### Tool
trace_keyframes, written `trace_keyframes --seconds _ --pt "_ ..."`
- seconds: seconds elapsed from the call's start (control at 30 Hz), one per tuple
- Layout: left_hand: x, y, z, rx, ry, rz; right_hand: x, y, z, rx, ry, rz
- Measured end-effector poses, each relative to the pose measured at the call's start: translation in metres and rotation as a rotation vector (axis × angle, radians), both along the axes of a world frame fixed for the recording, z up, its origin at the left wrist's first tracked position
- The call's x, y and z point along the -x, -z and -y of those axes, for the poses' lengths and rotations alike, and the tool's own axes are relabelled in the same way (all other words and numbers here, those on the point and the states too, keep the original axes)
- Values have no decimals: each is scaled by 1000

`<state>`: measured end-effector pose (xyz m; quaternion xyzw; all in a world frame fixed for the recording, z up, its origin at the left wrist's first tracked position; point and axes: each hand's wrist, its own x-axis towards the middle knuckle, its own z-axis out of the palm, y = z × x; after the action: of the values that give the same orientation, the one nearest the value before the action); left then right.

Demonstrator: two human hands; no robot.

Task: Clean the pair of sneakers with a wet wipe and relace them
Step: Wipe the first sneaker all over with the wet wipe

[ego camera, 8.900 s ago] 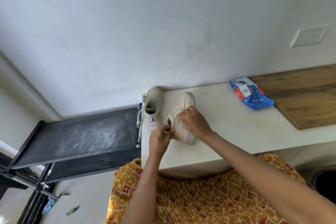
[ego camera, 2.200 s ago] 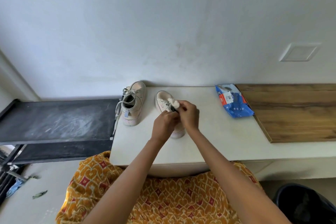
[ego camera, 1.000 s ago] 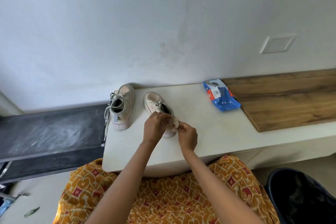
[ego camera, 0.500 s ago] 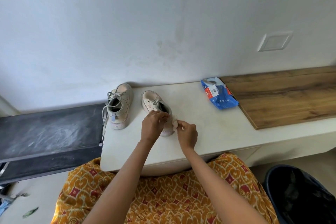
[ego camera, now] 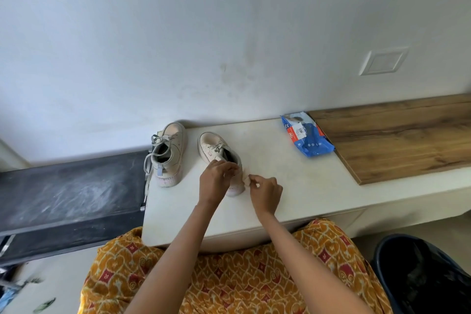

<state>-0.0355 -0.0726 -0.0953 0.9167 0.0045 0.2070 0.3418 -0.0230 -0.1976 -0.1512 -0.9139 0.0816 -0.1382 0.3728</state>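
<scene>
White wipe [ego camera: 246,179] pinched by right hand [ego camera: 266,193]; left hand [ego camera: 215,181] grips sneaker [ego camera: 219,158].

2 sneakers [ego camera: 170,154] [ego camera: 219,158], 1 wipe [ego camera: 246,179], 1 wipes pack [ego camera: 307,136], 2 hands [ego camera: 215,181] [ego camera: 266,192], 1 bin [ego camera: 423,273]

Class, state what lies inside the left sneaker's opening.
Inside the left sneaker only a dark lining shows; nothing is visibly tucked in, though the toe end is hidden by the upper.
</scene>
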Motion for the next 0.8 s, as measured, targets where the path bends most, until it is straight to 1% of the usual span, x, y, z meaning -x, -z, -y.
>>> trace_keyframes --seconds 0.1,0.17,0.23,0.3,0.37,0.43,0.53,0.6,0.7,0.8 --pt "1 0 1 8 -2 -20 -21 -16 -11 -45 -4 -18" --pt "1 1 -1 11 -12 -7 -19 -27 -21 -108 6 29" --pt "1 3 -1 3 -11 17 -5 -23 -22 -149 15 70" --pt "0 4 0 -3 -6 24 11 -11 -12 -129 -5 76" --pt "0 3 1 1 -7 25 13 -2 -3 -57 -16 52" --pt "0 1 2 -1 -5 17 -1 -5 -2 -13 -12 -2" --pt "1 -1 0 3 -5 -5 -25 -16 -11 -42 -28 -73" --pt "1 -2 1 -2 -11 -15 -25 -18 -15 -90 -45 -57" --pt "0 0 3 -12 -24 -1 0 -11 -8 -136 -70 31" --pt "1 3 4 -36 -24 24 8 -4 6 -20 -109 70"
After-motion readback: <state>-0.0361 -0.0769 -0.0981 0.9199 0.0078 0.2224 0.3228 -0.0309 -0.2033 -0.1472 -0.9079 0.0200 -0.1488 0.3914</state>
